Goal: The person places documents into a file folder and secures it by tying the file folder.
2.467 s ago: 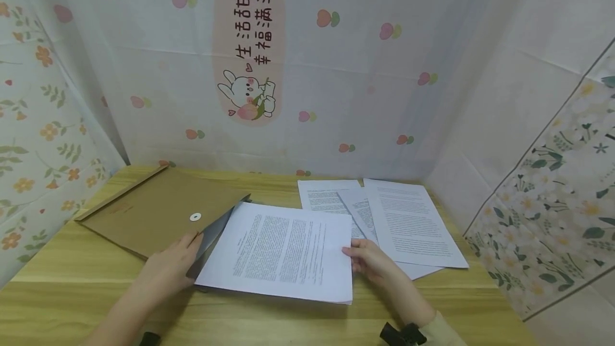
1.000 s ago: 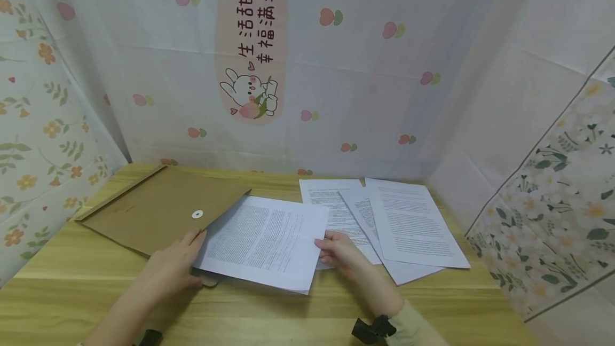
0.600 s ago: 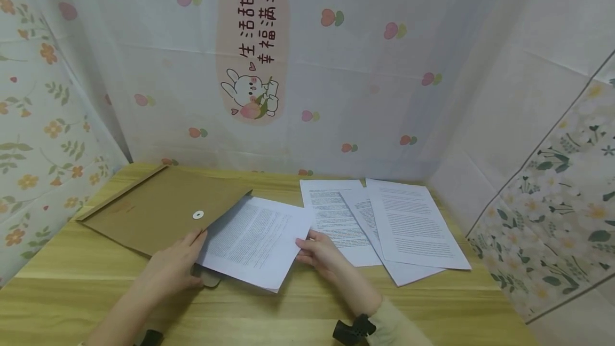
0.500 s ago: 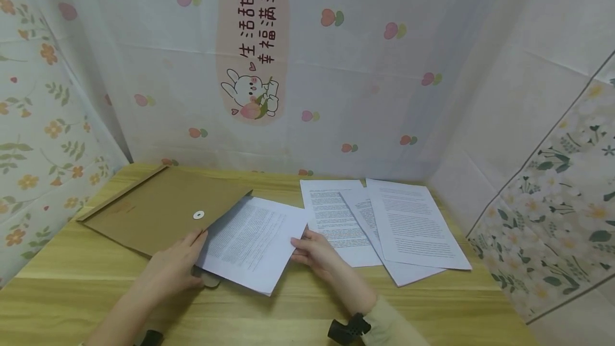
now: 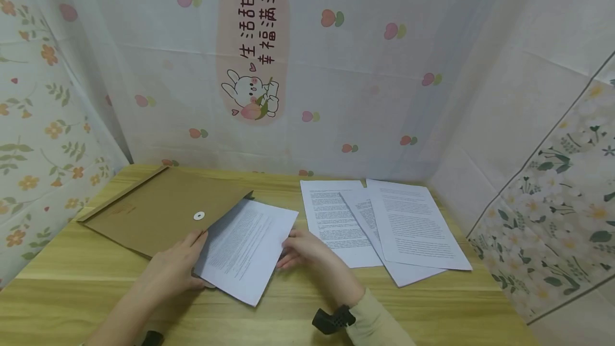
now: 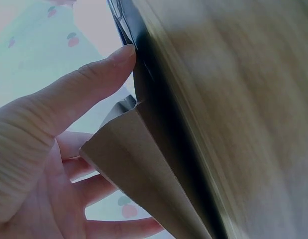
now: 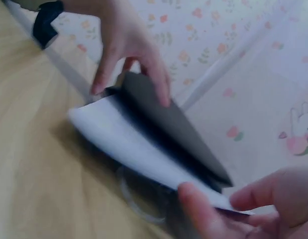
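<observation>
On the left lies a brown kraft document envelope (image 5: 168,207) with a white round button. My left hand (image 5: 175,263) holds its mouth up by the near edge, with the thumb at the opening and a dark lining inside. A stack of printed papers (image 5: 250,250) sits partly inside the envelope, its outer part sticking out to the right, tilted toward me. My right hand (image 5: 305,250) is at the outer edge of that stack, its thumb and fingers loosely apart. In the right wrist view, its fingertips (image 7: 191,194) reach that edge.
To the right, other printed papers (image 5: 413,223) lie overlapping on the wooden table (image 5: 384,314). A patterned curtain (image 5: 365,68) hangs behind the table, with floral cloth (image 5: 567,202) at the right side. A rounded flap edge (image 5: 210,285) shows beneath the paper stack.
My right hand has moved left, and the stack has slid deeper into the envelope and swung toward me. The thumb's earlier grip on top has loosened to the edge. My left hand stays put.
</observation>
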A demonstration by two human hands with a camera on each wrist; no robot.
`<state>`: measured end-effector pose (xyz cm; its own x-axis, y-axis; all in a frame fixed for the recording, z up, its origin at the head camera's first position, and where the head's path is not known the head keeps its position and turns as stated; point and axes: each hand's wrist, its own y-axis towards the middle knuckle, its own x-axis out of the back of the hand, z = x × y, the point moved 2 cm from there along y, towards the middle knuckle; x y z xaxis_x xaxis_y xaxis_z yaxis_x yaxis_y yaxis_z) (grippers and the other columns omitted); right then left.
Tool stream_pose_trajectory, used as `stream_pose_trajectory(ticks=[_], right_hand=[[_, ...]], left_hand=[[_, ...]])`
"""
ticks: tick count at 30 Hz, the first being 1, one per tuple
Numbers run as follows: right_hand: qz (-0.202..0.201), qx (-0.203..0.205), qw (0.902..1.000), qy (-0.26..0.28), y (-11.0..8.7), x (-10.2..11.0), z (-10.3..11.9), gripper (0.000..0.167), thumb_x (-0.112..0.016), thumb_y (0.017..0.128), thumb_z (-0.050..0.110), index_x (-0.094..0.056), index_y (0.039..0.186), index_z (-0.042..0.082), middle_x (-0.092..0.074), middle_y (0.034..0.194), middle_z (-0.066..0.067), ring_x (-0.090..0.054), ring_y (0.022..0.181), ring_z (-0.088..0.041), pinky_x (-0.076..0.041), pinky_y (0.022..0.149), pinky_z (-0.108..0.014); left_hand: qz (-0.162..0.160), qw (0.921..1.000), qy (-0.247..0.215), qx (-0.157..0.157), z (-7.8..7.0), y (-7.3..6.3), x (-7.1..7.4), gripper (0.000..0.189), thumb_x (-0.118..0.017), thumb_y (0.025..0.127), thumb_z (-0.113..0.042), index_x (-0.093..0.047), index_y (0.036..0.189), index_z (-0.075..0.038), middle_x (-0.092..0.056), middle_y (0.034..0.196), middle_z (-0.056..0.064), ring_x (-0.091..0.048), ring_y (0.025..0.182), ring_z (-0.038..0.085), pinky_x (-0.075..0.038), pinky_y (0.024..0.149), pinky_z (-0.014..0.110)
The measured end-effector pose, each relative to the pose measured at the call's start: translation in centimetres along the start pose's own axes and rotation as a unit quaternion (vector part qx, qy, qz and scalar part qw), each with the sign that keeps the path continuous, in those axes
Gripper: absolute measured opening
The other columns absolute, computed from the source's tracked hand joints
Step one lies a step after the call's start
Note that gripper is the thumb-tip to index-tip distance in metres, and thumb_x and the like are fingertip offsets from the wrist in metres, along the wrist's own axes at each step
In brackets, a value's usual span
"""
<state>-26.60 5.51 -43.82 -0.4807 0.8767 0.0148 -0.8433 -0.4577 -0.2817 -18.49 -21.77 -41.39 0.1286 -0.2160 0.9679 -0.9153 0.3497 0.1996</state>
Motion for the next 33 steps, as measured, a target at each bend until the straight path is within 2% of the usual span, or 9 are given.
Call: stream_pose_trajectory(ticks=[2,5,9,13,16,27,33], right_hand=[[0.022,-0.007,0.9996,-0.018,0.1,-0.1,0.3,0.029,-0.044,0.091,-0.003,-0.05,0.118,-0.014,-0.067,0.09,-0.022,-0.07,0.071,-0.029,-0.057,0.063,-0.033],[0.032,0.0,0.9991,-0.028,0.3,-0.3,0.7,0.03,-0.042,0.093,-0.005,-0.051,0.12,-0.015,-0.067,0.089,-0.022,-0.07,0.074,-0.03,-0.057,0.065,-0.033],[0.017,0.008,0.9998,-0.005,0.9,-0.8,0.8,0.023,-0.044,0.093,-0.005,-0.053,0.112,-0.017,-0.066,0.083,-0.019,-0.07,0.072,-0.026,-0.057,0.068,-0.034],[-0.01,0.004,0.9993,0.035,1.8,-1.8,0.6,0.009,-0.048,0.093,-0.005,-0.054,0.097,-0.011,-0.065,0.076,-0.017,-0.07,0.071,-0.025,-0.057,0.068,-0.034],[-0.024,0.008,0.998,0.058,2.5,-2.8,0.6,0.005,-0.049,0.093,-0.005,-0.053,0.091,-0.006,-0.066,0.077,-0.019,-0.07,0.073,-0.026,-0.057,0.069,-0.035],[-0.062,0.022,0.9941,0.087,4.6,-5.5,0.9,0.004,-0.052,0.092,-0.005,-0.055,0.092,-0.007,-0.067,0.081,-0.024,-0.07,0.074,-0.028,-0.057,0.066,-0.034],[-0.064,0.018,0.9927,0.101,5.8,-6.9,1.3,0.004,-0.051,0.091,-0.007,-0.055,0.09,-0.009,-0.067,0.079,-0.024,-0.07,0.076,-0.032,-0.057,0.066,-0.033]], left_hand=[[-0.003,1.0,0.001,-0.002,0.0,-0.1,0.0,0.101,-0.091,0.055,-0.036,-0.046,0.131,0.013,-0.047,0.13,0.025,-0.058,0.104,0.042,-0.054,0.065,0.049],[-0.005,1.0,-0.001,-0.005,-0.1,-0.1,0.0,0.101,-0.091,0.056,-0.035,-0.046,0.131,0.014,-0.047,0.13,0.025,-0.058,0.103,0.042,-0.054,0.065,0.049],[-0.005,0.9999,-0.003,-0.008,-0.2,-0.1,0.0,0.101,-0.091,0.056,-0.035,-0.045,0.131,0.014,-0.047,0.13,0.025,-0.059,0.101,0.042,-0.054,0.065,0.047],[0.0,1.0,-0.001,-0.006,-0.3,0.0,0.0,0.101,-0.091,0.055,-0.035,-0.045,0.131,0.014,-0.047,0.13,0.025,-0.059,0.101,0.042,-0.055,0.064,0.046],[0.003,1.0,-0.001,-0.005,-0.3,0.0,0.0,0.101,-0.092,0.055,-0.034,-0.045,0.131,0.014,-0.047,0.13,0.025,-0.059,0.101,0.042,-0.055,0.063,0.046],[-0.002,1.0,-0.007,-0.003,-0.2,0.1,-0.1,0.101,-0.093,0.054,-0.031,-0.046,0.131,0.013,-0.048,0.129,0.025,-0.06,0.099,0.041,-0.055,0.06,0.044],[-0.007,0.9999,-0.007,-0.001,-0.2,0.0,-0.1,0.1,-0.093,0.053,-0.03,-0.046,0.131,0.012,-0.048,0.129,0.024,-0.06,0.099,0.041,-0.054,0.06,0.044]])
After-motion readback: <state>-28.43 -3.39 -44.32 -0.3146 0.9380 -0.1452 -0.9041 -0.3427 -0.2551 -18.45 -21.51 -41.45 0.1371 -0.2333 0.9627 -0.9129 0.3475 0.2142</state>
